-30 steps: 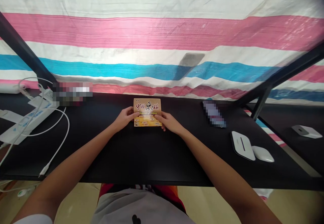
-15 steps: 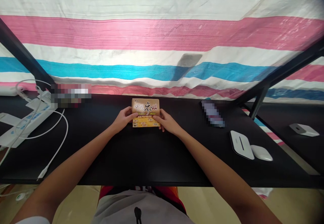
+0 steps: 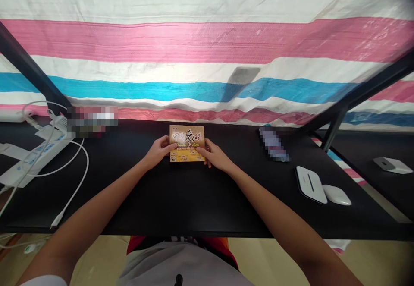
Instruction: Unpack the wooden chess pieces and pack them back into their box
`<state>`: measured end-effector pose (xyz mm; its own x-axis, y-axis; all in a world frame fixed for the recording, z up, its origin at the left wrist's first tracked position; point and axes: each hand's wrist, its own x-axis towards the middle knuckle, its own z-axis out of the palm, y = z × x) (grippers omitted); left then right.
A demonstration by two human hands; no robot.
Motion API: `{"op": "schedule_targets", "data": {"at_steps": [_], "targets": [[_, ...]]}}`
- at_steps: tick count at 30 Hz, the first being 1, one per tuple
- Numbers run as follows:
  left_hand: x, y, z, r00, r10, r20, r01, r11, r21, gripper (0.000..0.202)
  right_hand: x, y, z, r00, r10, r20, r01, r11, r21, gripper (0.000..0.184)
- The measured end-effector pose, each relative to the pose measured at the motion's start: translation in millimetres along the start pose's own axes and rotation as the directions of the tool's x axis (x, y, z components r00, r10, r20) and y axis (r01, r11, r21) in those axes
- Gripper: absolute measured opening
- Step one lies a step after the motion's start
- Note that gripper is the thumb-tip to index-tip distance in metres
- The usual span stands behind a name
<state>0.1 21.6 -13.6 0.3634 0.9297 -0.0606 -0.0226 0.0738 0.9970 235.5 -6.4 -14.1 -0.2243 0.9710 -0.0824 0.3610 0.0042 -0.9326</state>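
Two hands on one box: we see the left hand (image 3: 160, 150) on the left edge of the box (image 3: 187, 143) and the right hand (image 3: 215, 155) on its right edge. Thumbs lie over the printed top, fingers go down the sides. The hands sit apart with the box between them, both clamped on it. The box lies flat on the black table (image 3: 181, 199), toward the far edge, straight ahead of the person, and looks closed.

Against the earlier pictures we note almost no change. Same grip, same spot; the small shift looks like drift of the head camera. So we judge the box is held steady, not lifted, not opened.

Left, well apart, we see a white power strip (image 3: 35, 156) with a white cable (image 3: 76, 182) looping to the near edge. Right, well apart, a flat white device (image 3: 311, 184) lies just beside a white mouse (image 3: 336, 194). A striped sheet (image 3: 207, 40) hangs behind.
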Motion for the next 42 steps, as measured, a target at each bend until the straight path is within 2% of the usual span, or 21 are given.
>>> {"op": "schedule_targets", "data": {"at_steps": [17, 19, 21, 23, 24, 26, 28, 31, 34, 38, 40, 42], "targets": [[-1.1, 2.2, 4.0, 0.999, 0.040, -0.010, -0.040, 0.999, 0.020, 0.040, -1.3, 0.7, 1.6, 1.000, -0.024, -0.018, 0.024, 1.000, -0.020, 0.039], [-2.9, 3.7, 7.6, 0.995, 0.088, -0.045, -0.086, 0.996, 0.030, 0.038, 0.5, 4.0, 4.0, 0.996, -0.041, -0.078, 0.041, 0.999, -0.003, 0.048], [-5.2, 5.2, 12.3, 0.984, 0.154, -0.088, -0.152, 0.988, 0.029, 0.038, 2.2, 6.9, 6.5, 0.976, -0.076, -0.203, 0.072, 0.997, -0.027, 0.059], [-8.2, 6.5, 18.0, 0.969, 0.211, -0.128, -0.212, 0.977, 0.008, 0.039, 2.8, 7.8, 8.2, 0.937, -0.151, -0.315, 0.116, 0.985, -0.129, 0.058], [-9.9, 7.1, 21.0, 0.962, 0.232, -0.145, -0.235, 0.972, -0.006, 0.040, 2.3, 7.2, 8.7, 0.923, -0.196, -0.331, 0.139, 0.972, -0.188, 0.052], [-13.8, 8.1, 27.3, 0.947, 0.264, -0.181, -0.272, 0.962, -0.017, 0.041, -0.3, 4.0, 9.9, 0.925, -0.266, -0.271, 0.196, 0.946, -0.257, 0.041], [-18.1, 8.6, 33.2, 0.931, 0.306, -0.198, -0.311, 0.950, 0.006, 0.041, -5.2, -1.6, 12.1, 0.938, -0.306, -0.160, 0.269, 0.938, -0.217, 0.041], [-24.4, 8.3, 39.4, 0.920, 0.373, -0.117, -0.366, 0.927, 0.081, 0.045, -15.2, -12.0, 18.5, 0.928, -0.363, -0.085, 0.359, 0.932, -0.054, 0.049], [-30.9, 7.3, 41.8, 0.895, 0.445, 0.022, -0.441, 0.876, 0.197, 0.047, -23.7, -19.9, 25.7, 0.920, -0.370, -0.128, 0.378, 0.925, 0.045, 0.059], [-39.3, 6.6, 45.4, 0.805, 0.543, 0.239, -0.592, 0.715, 0.373, 0.041, -23.4, -16.8, 28.0, 0.936, -0.258, -0.241, 0.264, 0.964, -0.007, 0.056], [-40.5, 7.0, 47.3, 0.793, 0.526, 0.307, -0.607, 0.641, 0.470, 0.039, -18.0, -9.8, 25.2, 0.950, -0.176, -0.257, 0.194, 0.980, 0.049, 0.048], [-37.8, 7.5, 45.8, 0.805, 0.501, 0.319, -0.587, 0.588, 0.557, 0.036, -11.2, -2.3, 21.3, 0.956, -0.121, -0.266, 0.161, 0.978, 0.134, 0.041]]}}
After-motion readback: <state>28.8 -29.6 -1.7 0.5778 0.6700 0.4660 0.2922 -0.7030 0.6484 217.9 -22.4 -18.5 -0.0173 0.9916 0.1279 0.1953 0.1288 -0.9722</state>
